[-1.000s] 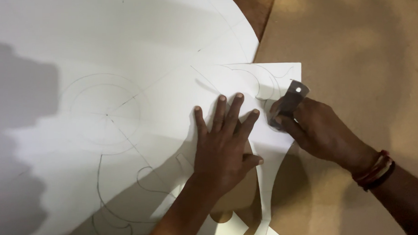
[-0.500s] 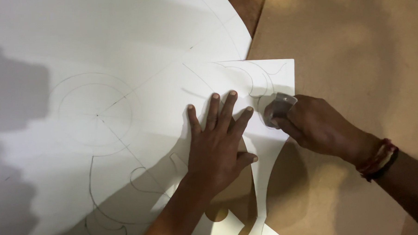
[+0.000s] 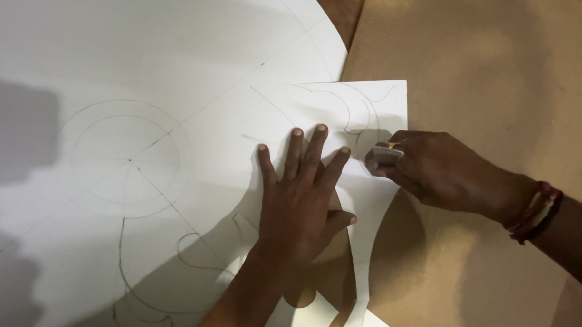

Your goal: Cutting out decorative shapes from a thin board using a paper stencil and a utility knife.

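Note:
My left hand [image 3: 302, 195] lies flat with fingers spread on a white paper template [image 3: 379, 96] that carries pencilled curves. The template rests on a large white sheet [image 3: 140, 91] marked with drawn circles, lines and scrolls. My right hand [image 3: 439, 171] grips a small grey blade-like tool [image 3: 386, 155] and presses it against the template just right of my left fingertips. A red and dark thread band [image 3: 534, 212] circles my right wrist. Below my left hand the template shows a curved cut-out edge [image 3: 362, 270].
A brown board surface [image 3: 494, 66] lies under the sheets and spreads to the right and the top. The large white sheet ends in a curved edge [image 3: 328, 40] near the top centre. Dark shadows fall over the left side.
The tool in my right hand has come down from upright to low against the template. My left hand stays pressed flat, and the view has shifted slightly.

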